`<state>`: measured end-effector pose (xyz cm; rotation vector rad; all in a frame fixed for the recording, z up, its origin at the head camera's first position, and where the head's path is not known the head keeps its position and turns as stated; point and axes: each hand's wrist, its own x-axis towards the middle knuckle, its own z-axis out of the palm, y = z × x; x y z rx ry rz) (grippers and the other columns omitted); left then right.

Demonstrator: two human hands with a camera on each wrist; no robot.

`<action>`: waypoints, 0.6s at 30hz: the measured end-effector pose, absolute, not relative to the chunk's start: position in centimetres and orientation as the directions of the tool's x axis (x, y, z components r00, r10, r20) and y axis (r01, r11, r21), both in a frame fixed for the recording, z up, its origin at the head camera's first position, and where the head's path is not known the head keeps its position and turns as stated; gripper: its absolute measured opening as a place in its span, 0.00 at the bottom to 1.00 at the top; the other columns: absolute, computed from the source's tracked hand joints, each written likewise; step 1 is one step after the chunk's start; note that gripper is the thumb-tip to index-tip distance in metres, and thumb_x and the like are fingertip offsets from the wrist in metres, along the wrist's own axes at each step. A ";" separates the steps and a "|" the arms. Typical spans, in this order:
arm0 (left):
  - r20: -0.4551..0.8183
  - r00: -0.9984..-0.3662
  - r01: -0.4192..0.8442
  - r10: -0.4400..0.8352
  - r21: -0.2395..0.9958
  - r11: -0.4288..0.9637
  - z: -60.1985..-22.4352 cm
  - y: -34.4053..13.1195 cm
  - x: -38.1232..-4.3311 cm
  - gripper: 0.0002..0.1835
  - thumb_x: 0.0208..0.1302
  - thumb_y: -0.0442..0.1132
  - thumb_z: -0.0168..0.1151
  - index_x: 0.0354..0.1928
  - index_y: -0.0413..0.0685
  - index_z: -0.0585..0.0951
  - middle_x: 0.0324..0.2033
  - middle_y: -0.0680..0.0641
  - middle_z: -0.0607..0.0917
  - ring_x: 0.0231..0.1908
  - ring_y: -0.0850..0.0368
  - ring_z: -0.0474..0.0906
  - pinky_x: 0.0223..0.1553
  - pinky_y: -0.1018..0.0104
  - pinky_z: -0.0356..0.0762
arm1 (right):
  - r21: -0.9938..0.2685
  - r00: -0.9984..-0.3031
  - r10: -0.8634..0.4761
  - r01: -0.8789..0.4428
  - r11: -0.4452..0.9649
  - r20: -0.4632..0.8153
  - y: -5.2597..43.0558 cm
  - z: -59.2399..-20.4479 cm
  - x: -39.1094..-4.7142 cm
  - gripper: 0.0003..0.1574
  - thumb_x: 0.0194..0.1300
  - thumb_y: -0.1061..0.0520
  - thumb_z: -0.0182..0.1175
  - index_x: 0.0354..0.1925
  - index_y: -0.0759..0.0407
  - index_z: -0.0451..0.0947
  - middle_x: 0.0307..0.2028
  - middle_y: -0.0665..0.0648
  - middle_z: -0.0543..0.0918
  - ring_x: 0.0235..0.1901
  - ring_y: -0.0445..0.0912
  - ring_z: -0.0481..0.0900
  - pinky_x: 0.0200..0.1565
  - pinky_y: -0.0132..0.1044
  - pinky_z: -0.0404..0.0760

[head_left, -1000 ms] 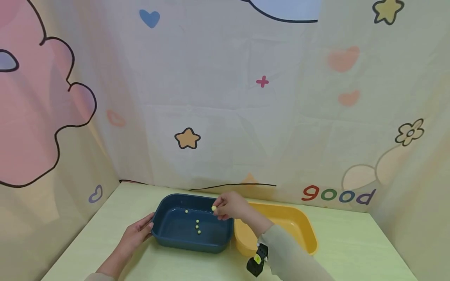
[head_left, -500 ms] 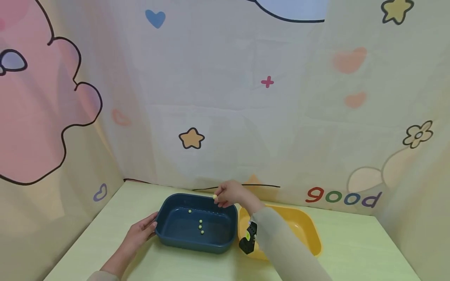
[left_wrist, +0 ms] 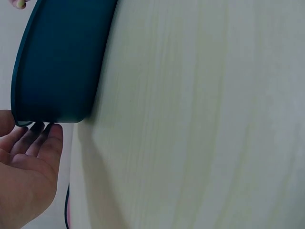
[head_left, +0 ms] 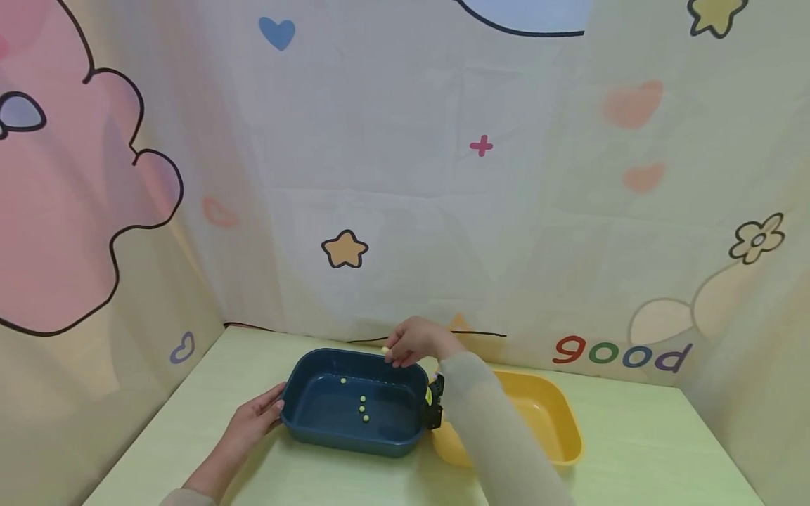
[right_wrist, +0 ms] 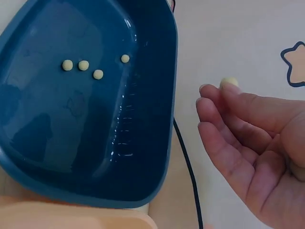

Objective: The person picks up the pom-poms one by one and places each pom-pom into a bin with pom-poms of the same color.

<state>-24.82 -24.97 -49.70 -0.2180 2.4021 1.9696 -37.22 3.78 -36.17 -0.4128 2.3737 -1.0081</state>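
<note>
A dark blue basin (head_left: pixel 354 446) stands on the table with several small pale yellow balls on its floor, one ball (head_left: pixel 343 381) lying apart near the back. My left hand (head_left: pixel 252 418) holds the basin's left end, thumb at the rim and fingers against the outside wall, as the left wrist view shows. Over the basin's back right edge, my right hand (head_left: pixel 418 341) pinches another small pale yellow ball (right_wrist: pixel 229 83) between thumb and fingertip. The other fingers of that hand are bent loosely around nothing.
A yellow basin (head_left: pixel 538 383) stands right beside the blue one, partly hidden by the right sleeve (head_left: pixel 496 422). A black wrist device (head_left: pixel 435 402) overlaps the blue basin's right end. Behind the table (head_left: pixel 639 436) hangs a printed cloth (head_left: pixel 405 211).
My right hand has risen and moved back from above the blue basin's inside to its back edge, still pinching the ball. My left hand stays at the left end. The view has shifted slightly.
</note>
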 end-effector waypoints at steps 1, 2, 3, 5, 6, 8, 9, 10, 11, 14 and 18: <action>-0.110 -0.990 -0.126 -0.092 0.975 0.183 -49.7 -25.0 -24.8 0.26 0.80 0.32 0.47 0.75 0.30 0.61 0.73 0.30 0.65 0.55 0.73 0.79 0.56 0.71 0.86 | -0.734 -0.815 -0.461 -0.065 0.676 -0.352 3.7 -36.3 -37.3 0.12 0.73 0.65 0.58 0.51 0.67 0.82 0.49 0.65 0.90 0.37 0.44 0.87 0.50 0.39 0.90; -0.112 -0.989 -0.127 -0.092 0.976 0.177 -49.7 -25.0 -24.8 0.26 0.80 0.32 0.47 0.75 0.30 0.61 0.73 0.30 0.64 0.52 0.77 0.78 0.55 0.72 0.86 | -0.735 -0.814 -0.457 -0.055 0.676 -0.359 3.6 -36.4 -37.3 0.12 0.73 0.65 0.59 0.51 0.67 0.83 0.49 0.65 0.90 0.37 0.43 0.86 0.50 0.39 0.90; -0.114 -0.989 -0.129 -0.092 0.977 0.171 -49.7 -25.0 -24.8 0.26 0.80 0.32 0.47 0.75 0.30 0.61 0.73 0.30 0.64 0.50 0.79 0.78 0.55 0.72 0.86 | -0.735 -0.814 -0.450 -0.043 0.677 -0.367 3.5 -36.5 -37.4 0.11 0.73 0.65 0.59 0.50 0.67 0.83 0.48 0.65 0.90 0.36 0.43 0.86 0.50 0.38 0.90; -0.115 -0.989 -0.129 -0.090 0.977 0.169 -49.7 -25.0 -24.8 0.26 0.80 0.32 0.47 0.75 0.30 0.61 0.73 0.30 0.64 0.50 0.80 0.78 0.55 0.72 0.86 | -0.731 -0.813 -0.439 -0.024 0.682 -0.383 3.2 -36.9 -37.5 0.09 0.72 0.66 0.59 0.48 0.67 0.82 0.47 0.65 0.90 0.34 0.42 0.85 0.49 0.38 0.90; -0.117 -0.989 -0.131 -0.091 0.977 0.170 -49.7 -25.0 -24.7 0.26 0.80 0.32 0.47 0.75 0.30 0.61 0.73 0.30 0.64 0.51 0.78 0.78 0.56 0.72 0.86 | -0.728 -0.812 -0.433 -0.014 0.685 -0.392 3.1 -37.1 -37.5 0.08 0.72 0.66 0.59 0.47 0.67 0.82 0.46 0.64 0.91 0.33 0.42 0.84 0.49 0.38 0.90; -0.119 -0.988 -0.134 -0.095 0.974 0.180 -49.6 -24.9 -24.7 0.26 0.80 0.32 0.48 0.75 0.30 0.62 0.73 0.31 0.65 0.54 0.74 0.79 0.56 0.71 0.86 | -0.722 -0.811 -0.420 0.005 0.692 -0.408 2.9 -37.6 -37.5 0.06 0.71 0.67 0.59 0.44 0.66 0.82 0.43 0.63 0.91 0.32 0.43 0.83 0.48 0.38 0.90; -0.120 -0.988 -0.136 -0.097 0.973 0.185 -49.6 -24.9 -24.7 0.26 0.80 0.32 0.48 0.75 0.30 0.62 0.72 0.31 0.65 0.56 0.71 0.79 0.56 0.70 0.86 | -0.719 -0.809 -0.417 0.011 0.695 -0.415 2.8 -37.8 -37.5 0.06 0.71 0.67 0.59 0.44 0.66 0.82 0.41 0.62 0.91 0.32 0.43 0.83 0.48 0.38 0.90; -0.122 -0.988 -0.139 -0.100 0.972 0.188 -49.6 -24.9 -24.7 0.26 0.80 0.32 0.48 0.75 0.31 0.62 0.72 0.31 0.65 0.57 0.68 0.79 0.56 0.70 0.86 | -0.716 -0.808 -0.415 0.013 0.698 -0.419 2.8 -38.0 -37.5 0.05 0.71 0.67 0.60 0.43 0.66 0.82 0.40 0.61 0.91 0.32 0.43 0.82 0.48 0.38 0.90; -0.124 -0.987 -0.142 -0.101 0.972 0.189 -49.6 -24.9 -24.7 0.26 0.80 0.31 0.48 0.75 0.31 0.62 0.72 0.31 0.65 0.57 0.68 0.79 0.56 0.70 0.86 | -0.714 -0.807 -0.412 0.017 0.700 -0.423 2.7 -38.3 -37.5 0.05 0.71 0.67 0.60 0.43 0.66 0.82 0.38 0.60 0.90 0.32 0.43 0.82 0.48 0.38 0.90; -0.122 -0.987 -0.141 -0.106 0.970 0.197 -49.6 -24.8 -24.7 0.26 0.79 0.31 0.48 0.75 0.31 0.63 0.72 0.31 0.65 0.60 0.64 0.79 0.57 0.68 0.86 | -0.715 -0.812 -0.403 0.025 0.699 -0.423 2.5 -38.8 -37.4 0.05 0.70 0.67 0.61 0.41 0.66 0.84 0.36 0.59 0.90 0.31 0.43 0.82 0.47 0.38 0.90; -0.116 -0.987 -0.136 -0.112 0.970 0.199 -49.6 -24.8 -24.7 0.26 0.79 0.31 0.48 0.74 0.30 0.63 0.72 0.30 0.66 0.60 0.62 0.79 0.56 0.67 0.86 | -0.702 -0.809 -0.397 0.028 0.712 -0.434 2.3 -39.5 -37.2 0.04 0.69 0.67 0.62 0.40 0.66 0.84 0.37 0.60 0.90 0.32 0.44 0.82 0.47 0.38 0.90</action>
